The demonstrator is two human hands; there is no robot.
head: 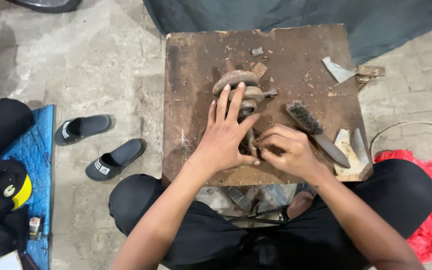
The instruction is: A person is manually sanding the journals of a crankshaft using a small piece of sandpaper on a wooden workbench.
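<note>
So there's this worn brown square wooden surface point(196, 75) sitting low on the concrete floor point(101, 65), and the person is crouched right over it. Stacked in the middle is a rusty brown pile of oval metal pieces point(237, 86), with a wooden-handled wire brush point(316, 131) lying just to its right, apart from it. The left hand point(223, 142) is spread flat, fingertips touching the pile and palm pressing down beside it. The right hand point(286, 150) is curled tight, pinching some small part at the near end of the pile; it's too hidden to say what. The hands are nearly touching. Honestly the risk looks like that pile sliding or toppling if the left hand lets up, or fingers getting nicked on the rusty edges. A pair of grey slippers point(98, 145) sits off to the left.
</note>
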